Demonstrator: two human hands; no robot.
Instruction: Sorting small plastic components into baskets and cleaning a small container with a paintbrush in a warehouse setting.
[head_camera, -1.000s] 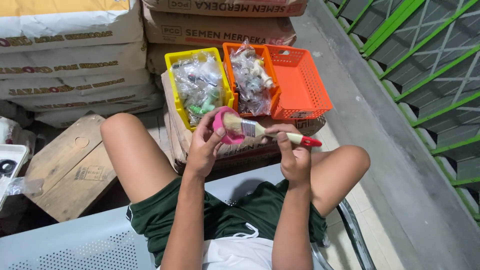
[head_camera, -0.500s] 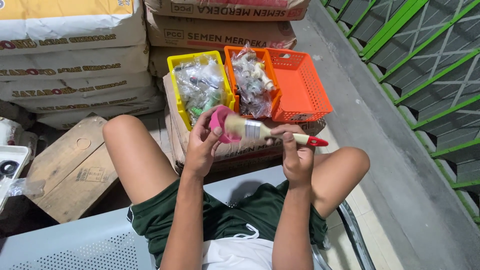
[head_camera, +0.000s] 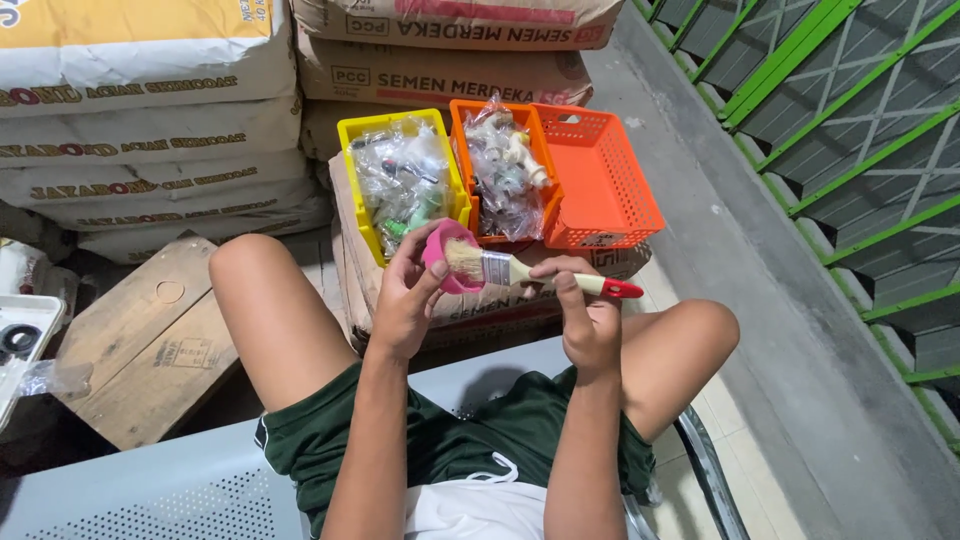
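Brush bristles (head_camera: 464, 261) half-hiding pink piece (head_camera: 440, 250)

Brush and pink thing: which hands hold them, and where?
Right hand holds the brush by its handle; left hand holds the pink piece by its edge.

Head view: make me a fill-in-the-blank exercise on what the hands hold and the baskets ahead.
1. The right hand holds a paintbrush with a ____ handle tip.
2. The left hand holds a small ____ cup.
3. The yellow basket sits ____ of the orange baskets.

Missing words: red; pink; left
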